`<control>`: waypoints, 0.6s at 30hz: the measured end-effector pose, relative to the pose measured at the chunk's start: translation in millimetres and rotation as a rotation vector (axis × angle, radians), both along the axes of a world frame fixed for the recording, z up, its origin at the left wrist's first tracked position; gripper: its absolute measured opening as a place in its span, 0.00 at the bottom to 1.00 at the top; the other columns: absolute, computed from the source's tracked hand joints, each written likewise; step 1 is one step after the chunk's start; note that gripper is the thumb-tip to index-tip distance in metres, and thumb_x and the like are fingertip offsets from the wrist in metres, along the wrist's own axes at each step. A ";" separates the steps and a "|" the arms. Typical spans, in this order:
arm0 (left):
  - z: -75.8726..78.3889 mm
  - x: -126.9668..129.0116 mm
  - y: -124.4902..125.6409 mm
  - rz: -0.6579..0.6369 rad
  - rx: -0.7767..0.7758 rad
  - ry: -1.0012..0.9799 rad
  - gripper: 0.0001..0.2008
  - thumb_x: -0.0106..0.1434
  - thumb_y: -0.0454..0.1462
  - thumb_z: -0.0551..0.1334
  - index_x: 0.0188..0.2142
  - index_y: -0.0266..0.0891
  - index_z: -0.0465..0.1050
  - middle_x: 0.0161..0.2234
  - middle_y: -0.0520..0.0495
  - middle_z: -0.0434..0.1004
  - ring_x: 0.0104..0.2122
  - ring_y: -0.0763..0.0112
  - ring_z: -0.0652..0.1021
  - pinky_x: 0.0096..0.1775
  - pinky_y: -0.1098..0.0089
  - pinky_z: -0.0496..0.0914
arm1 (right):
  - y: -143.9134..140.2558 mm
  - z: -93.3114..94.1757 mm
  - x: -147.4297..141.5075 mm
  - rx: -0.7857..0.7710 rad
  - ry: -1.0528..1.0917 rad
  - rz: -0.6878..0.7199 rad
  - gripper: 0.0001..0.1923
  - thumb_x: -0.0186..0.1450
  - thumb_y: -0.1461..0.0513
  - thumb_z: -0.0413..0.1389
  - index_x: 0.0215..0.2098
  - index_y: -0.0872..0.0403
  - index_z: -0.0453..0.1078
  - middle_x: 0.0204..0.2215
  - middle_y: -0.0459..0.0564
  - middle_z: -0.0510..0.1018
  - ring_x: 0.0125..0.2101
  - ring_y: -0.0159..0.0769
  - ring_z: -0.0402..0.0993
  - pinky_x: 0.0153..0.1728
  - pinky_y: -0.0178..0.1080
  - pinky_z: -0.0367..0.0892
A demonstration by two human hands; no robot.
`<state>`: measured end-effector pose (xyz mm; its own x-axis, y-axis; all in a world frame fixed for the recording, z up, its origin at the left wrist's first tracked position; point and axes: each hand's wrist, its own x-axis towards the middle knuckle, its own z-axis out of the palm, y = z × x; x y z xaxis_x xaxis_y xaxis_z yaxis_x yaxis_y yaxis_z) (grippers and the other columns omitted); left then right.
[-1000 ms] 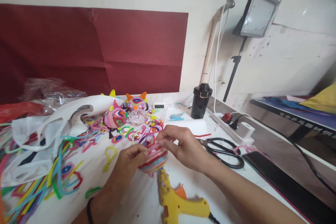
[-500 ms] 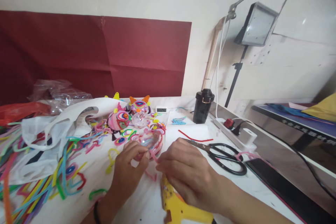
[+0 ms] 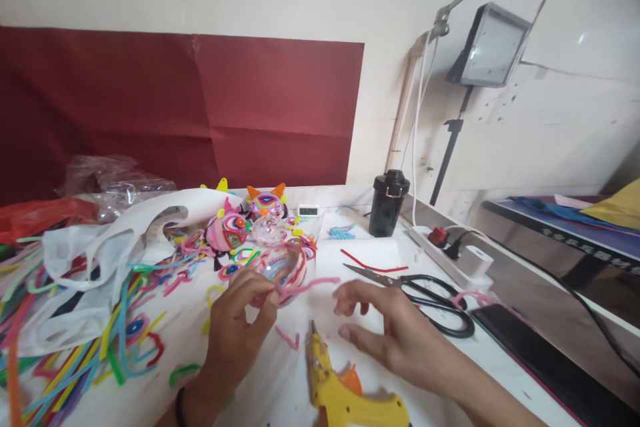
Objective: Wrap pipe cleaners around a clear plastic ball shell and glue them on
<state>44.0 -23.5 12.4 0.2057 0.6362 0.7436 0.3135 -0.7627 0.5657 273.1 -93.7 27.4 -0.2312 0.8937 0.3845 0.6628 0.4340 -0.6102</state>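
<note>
Left hand (image 3: 240, 323) pinches pink strip (image 3: 316, 282), long axis pointing right, slightly away; right hand (image 3: 387, 327) spread open

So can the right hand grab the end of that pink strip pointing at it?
Probably yes: the right hand looks empty with its fingers apart, the pink strip ends close to them, and I see nothing blocking the way.

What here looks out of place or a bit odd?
I see no clear spill. The untidiest spot is the heap of colored strips at left, tangled beside crumpled white material. A bent pink scrap lies loose between the left hand and the glue gun, and the maroon sheet behind is creased.
</note>
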 end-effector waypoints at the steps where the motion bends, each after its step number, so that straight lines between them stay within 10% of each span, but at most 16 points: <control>1: -0.1 -0.6 0.7 -0.001 -0.014 -0.008 0.07 0.62 0.32 0.58 0.27 0.42 0.69 0.25 0.51 0.69 0.28 0.67 0.70 0.32 0.68 0.65 | -1.8 0.8 1.4 -0.067 -0.087 0.027 0.15 0.58 0.65 0.61 0.43 0.50 0.69 0.39 0.50 0.78 0.40 0.42 0.75 0.41 0.42 0.71; 5: 2.1 -2.8 1.4 0.040 0.003 -0.001 0.07 0.62 0.32 0.58 0.27 0.42 0.69 0.25 0.51 0.70 0.28 0.67 0.71 0.32 0.68 0.65 | -8.0 -9.1 -4.6 -0.095 -0.418 0.214 0.15 0.51 0.64 0.66 0.36 0.51 0.71 0.37 0.49 0.79 0.37 0.42 0.77 0.38 0.39 0.71; 12: 7.9 -5.0 2.1 0.162 0.177 0.082 0.07 0.60 0.30 0.58 0.28 0.41 0.68 0.24 0.52 0.71 0.27 0.67 0.73 0.42 0.61 0.65 | 6.5 -71.3 -21.7 0.326 -0.775 0.221 0.09 0.59 0.58 0.61 0.35 0.54 0.70 0.27 0.49 0.80 0.23 0.45 0.77 0.23 0.42 0.69; 18: 4.2 -7.0 7.8 0.193 0.312 0.069 0.05 0.60 0.29 0.60 0.30 0.40 0.70 0.25 0.52 0.71 0.27 0.69 0.73 0.42 0.61 0.65 | -4.1 -25.8 -11.7 -0.001 -0.516 0.326 0.15 0.56 0.64 0.63 0.40 0.54 0.67 0.37 0.51 0.79 0.35 0.42 0.77 0.34 0.37 0.71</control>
<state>37.0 -15.7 16.6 0.1609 0.4126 0.8966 0.4974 -0.8185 0.2875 261.3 -97.8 1.6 -0.6489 0.7460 0.1493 0.7064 0.6637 -0.2459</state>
